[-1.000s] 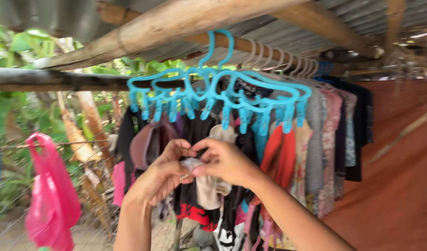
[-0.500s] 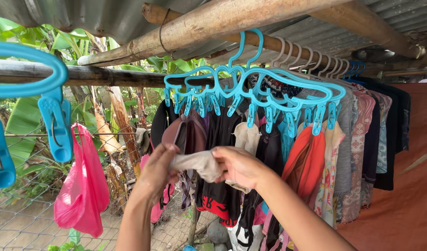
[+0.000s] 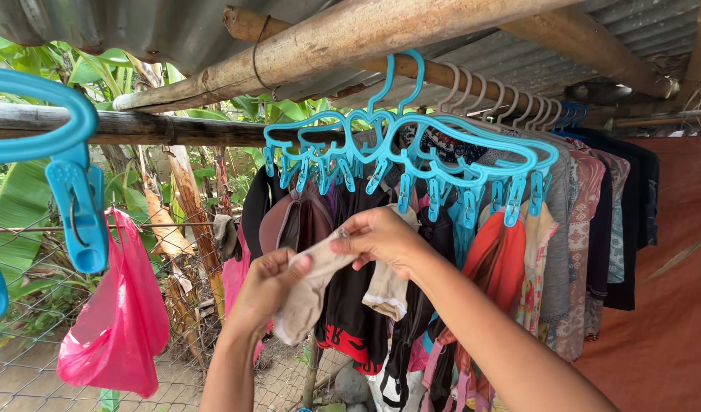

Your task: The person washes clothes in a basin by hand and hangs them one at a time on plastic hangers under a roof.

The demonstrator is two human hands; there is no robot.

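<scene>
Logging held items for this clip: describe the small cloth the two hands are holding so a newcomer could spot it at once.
Find the turquoise clip hanger hooked on the wooden pole. Just below its clips, the left hand and right hand stretch a beige sock between them. Unlike the garments around it, it hangs from no clip.

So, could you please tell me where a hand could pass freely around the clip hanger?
Open air lies left of the blue clip hanger, between it and the pink bag. Right of it, hung clothes pack the pole. Below, both hands and a beige sock fill the gap.
</scene>
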